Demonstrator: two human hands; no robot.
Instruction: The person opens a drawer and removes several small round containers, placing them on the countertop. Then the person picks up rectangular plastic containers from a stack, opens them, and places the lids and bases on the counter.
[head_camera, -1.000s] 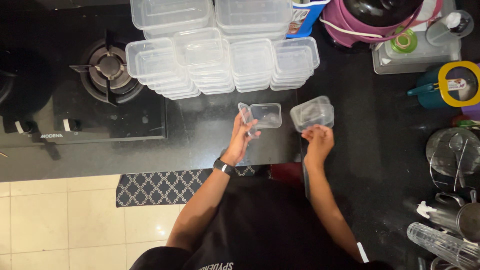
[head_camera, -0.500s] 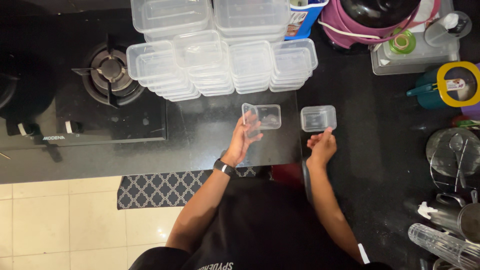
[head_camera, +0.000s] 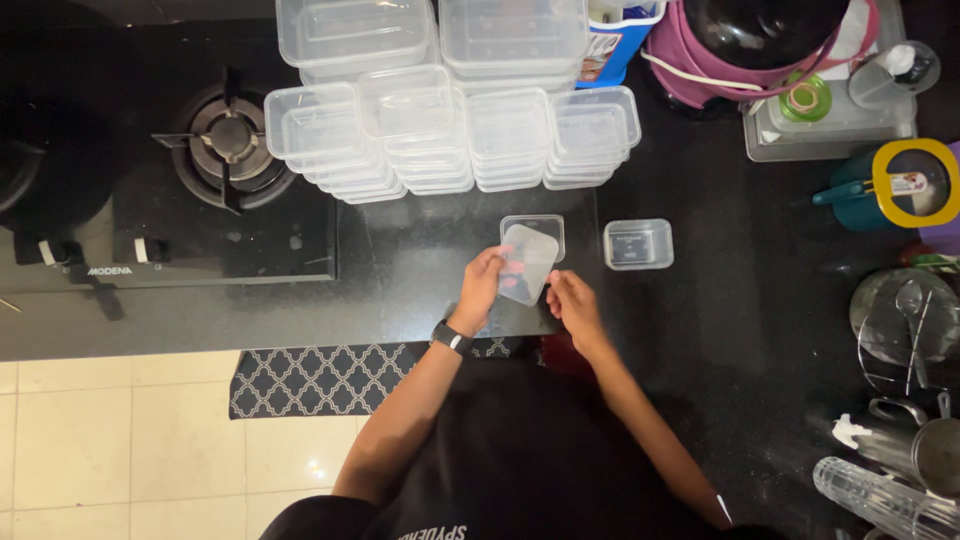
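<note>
Left hand (head_camera: 483, 287) pinches clear lid (head_camera: 527, 264), tilted over small container (head_camera: 533, 228) at 12 o'clock, partly hiding it; right hand (head_camera: 570, 303) touches lid's lower edge, grip unclear; second container (head_camera: 638, 244) at 3 o'clock, apart.

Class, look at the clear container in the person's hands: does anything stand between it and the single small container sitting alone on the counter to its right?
Nothing visible does. Only bare black counter separates the held container from the lone container.
</note>
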